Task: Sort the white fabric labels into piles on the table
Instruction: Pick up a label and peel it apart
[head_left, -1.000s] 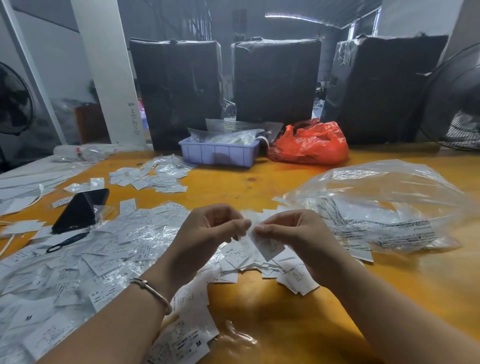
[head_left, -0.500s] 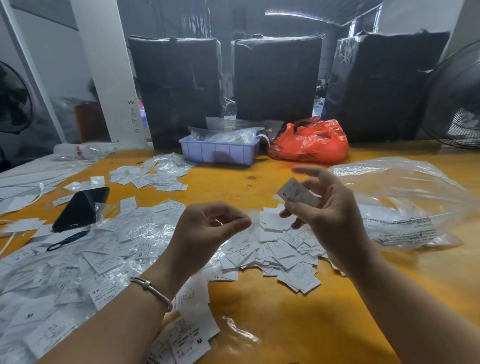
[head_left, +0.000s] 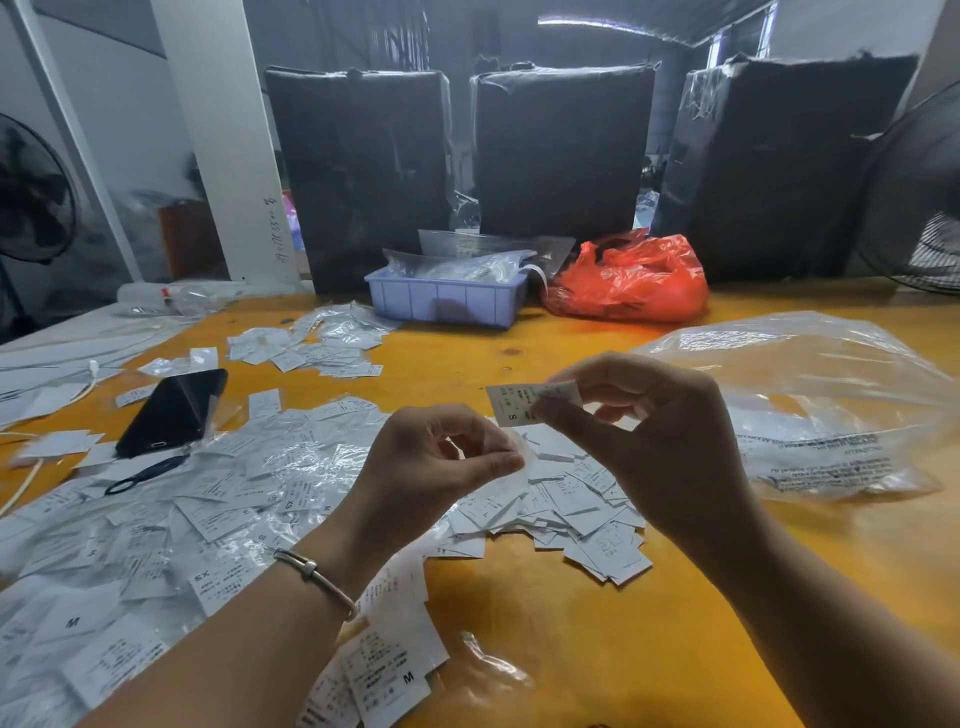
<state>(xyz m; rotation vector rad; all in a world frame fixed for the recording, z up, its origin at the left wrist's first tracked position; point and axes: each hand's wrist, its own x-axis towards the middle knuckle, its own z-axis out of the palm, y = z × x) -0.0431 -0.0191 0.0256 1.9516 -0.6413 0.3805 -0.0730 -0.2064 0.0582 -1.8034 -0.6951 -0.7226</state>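
Head view: right hand (head_left: 670, 447) pinches one white label (head_left: 524, 402) by its right end, held up above the table (head_left: 571, 623); label reads "S", the smaller print is too fine to read. Left hand (head_left: 431, 467) is just beside it, thumb and forefinger pinching a thin clear plastic sleeve (head_left: 511, 470), silver bangle (head_left: 317, 574) on that wrist.

Label piles: big loose spread on the left (head_left: 171, 519), many in clear sleeves, readable sizes "SX", "M", "S"; smaller bare pile under the hands (head_left: 587, 519); third small pile further back left (head_left: 317, 348). Individual labels too many to count.

Others: 1 black phone (head_left: 171, 410), 1 clear bag (head_left: 821, 415) with mirrored print I can't read, 1 lilac tray (head_left: 447, 301), 1 red bag (head_left: 631, 283), 3 black-wrapped boxes (head_left: 561, 150), 2 fans, one (head_left: 919, 192) at the right edge
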